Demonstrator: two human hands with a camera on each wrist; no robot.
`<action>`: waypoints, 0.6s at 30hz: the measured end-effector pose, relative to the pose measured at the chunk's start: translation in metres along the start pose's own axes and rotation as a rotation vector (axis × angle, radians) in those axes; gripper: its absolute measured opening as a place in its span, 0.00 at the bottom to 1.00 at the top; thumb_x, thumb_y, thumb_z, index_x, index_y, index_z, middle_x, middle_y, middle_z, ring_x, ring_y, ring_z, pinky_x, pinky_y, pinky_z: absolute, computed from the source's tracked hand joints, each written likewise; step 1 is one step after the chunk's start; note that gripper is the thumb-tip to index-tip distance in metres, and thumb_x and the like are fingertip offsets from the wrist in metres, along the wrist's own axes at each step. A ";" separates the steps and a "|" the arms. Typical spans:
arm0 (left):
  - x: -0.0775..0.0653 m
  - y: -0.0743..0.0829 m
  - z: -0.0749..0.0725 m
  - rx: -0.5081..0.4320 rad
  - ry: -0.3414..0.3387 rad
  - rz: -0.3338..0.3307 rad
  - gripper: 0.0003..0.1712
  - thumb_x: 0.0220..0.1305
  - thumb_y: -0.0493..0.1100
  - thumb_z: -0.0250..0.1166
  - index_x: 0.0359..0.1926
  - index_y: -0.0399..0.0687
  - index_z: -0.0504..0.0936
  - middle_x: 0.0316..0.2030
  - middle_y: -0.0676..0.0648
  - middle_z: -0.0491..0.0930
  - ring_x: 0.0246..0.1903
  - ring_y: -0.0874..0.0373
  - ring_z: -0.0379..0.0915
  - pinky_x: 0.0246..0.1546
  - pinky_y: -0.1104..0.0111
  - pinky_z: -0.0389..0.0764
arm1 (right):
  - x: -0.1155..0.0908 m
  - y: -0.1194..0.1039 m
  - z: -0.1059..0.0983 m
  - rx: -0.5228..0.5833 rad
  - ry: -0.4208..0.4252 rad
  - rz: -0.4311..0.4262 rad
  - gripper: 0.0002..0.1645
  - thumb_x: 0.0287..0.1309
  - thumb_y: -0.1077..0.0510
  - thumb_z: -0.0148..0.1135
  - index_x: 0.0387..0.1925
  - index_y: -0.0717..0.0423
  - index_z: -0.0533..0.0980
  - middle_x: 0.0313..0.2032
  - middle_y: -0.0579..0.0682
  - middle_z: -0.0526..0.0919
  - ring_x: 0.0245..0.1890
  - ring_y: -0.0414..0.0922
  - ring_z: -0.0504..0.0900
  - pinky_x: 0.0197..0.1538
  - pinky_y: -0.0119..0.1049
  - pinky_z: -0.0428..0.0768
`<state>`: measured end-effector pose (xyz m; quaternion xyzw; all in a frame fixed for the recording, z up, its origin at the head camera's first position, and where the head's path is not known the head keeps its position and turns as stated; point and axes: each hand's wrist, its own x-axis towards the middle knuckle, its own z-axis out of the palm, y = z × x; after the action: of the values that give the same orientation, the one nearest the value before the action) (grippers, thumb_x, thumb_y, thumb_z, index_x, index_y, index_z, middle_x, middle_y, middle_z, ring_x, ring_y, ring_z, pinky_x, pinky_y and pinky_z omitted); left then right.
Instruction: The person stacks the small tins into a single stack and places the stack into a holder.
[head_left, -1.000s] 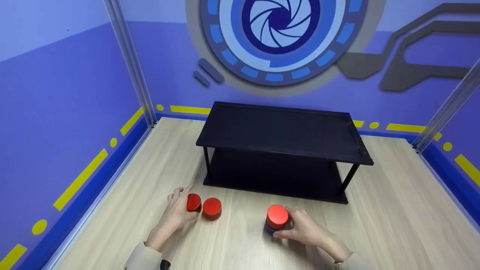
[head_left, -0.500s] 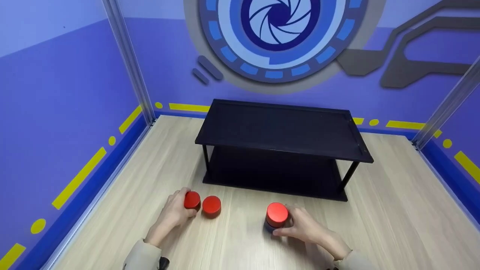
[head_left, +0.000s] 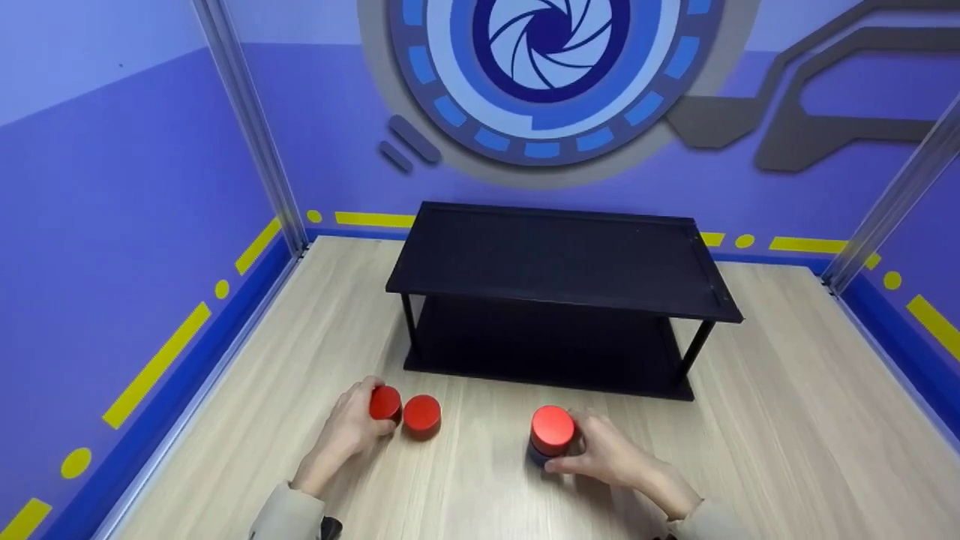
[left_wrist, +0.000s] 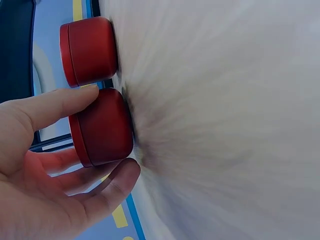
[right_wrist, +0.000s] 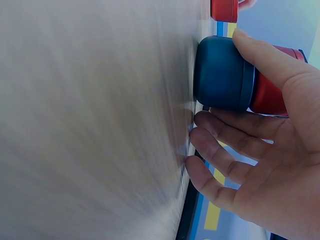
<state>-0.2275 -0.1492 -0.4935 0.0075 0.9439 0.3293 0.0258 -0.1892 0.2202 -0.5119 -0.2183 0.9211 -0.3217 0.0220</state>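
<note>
In the head view my left hand (head_left: 345,424) holds a small round red tin (head_left: 386,403) on the table, thumb on the near side and fingers round the far side. The left wrist view shows the tin's lid seam, with the thumb at its side. Close to its right stands a second red tin (head_left: 422,417), apart from the hand. My right hand (head_left: 611,454) grips a dark blue tin (right_wrist: 222,72) between thumb and fingers. On top of that one sits another red tin (head_left: 553,426). The other right fingers spread loosely beside the stack, near the tabletop.
Behind the tins stands a black two-level shelf (head_left: 562,259) with thin posts. Its lower board (head_left: 540,345) lies close to the table (head_left: 480,480). Blue printed walls (head_left: 142,210) with metal corner posts (head_left: 247,112) enclose the table at the back and sides.
My left fingers have drawn in slightly around the red tin. The tins and my right hand hold their places, while the head view shifts a little.
</note>
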 end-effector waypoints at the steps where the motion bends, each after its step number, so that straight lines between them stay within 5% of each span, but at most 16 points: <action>1: 0.000 0.001 0.000 -0.002 0.003 0.003 0.37 0.46 0.32 0.73 0.60 0.38 0.70 0.52 0.37 0.76 0.50 0.43 0.73 0.50 0.50 0.77 | 0.000 0.000 0.000 -0.003 -0.001 0.004 0.37 0.40 0.41 0.76 0.49 0.58 0.76 0.35 0.42 0.79 0.34 0.39 0.71 0.39 0.32 0.69; 9: 0.002 0.007 -0.005 0.000 0.035 0.044 0.36 0.46 0.32 0.73 0.59 0.37 0.71 0.50 0.36 0.77 0.49 0.42 0.74 0.50 0.50 0.77 | 0.000 -0.001 0.000 -0.007 -0.005 0.026 0.40 0.39 0.41 0.76 0.51 0.60 0.75 0.38 0.44 0.80 0.39 0.41 0.72 0.43 0.38 0.74; 18: 0.004 0.018 -0.012 0.003 0.051 0.071 0.37 0.46 0.34 0.73 0.60 0.38 0.70 0.51 0.37 0.77 0.50 0.43 0.74 0.50 0.50 0.77 | -0.001 -0.001 0.000 0.007 0.007 -0.027 0.33 0.40 0.43 0.76 0.47 0.55 0.77 0.31 0.38 0.76 0.32 0.39 0.68 0.38 0.31 0.67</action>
<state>-0.2320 -0.1422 -0.4730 0.0324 0.9438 0.3287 -0.0101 -0.1880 0.2195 -0.5112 -0.2295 0.9170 -0.3259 0.0152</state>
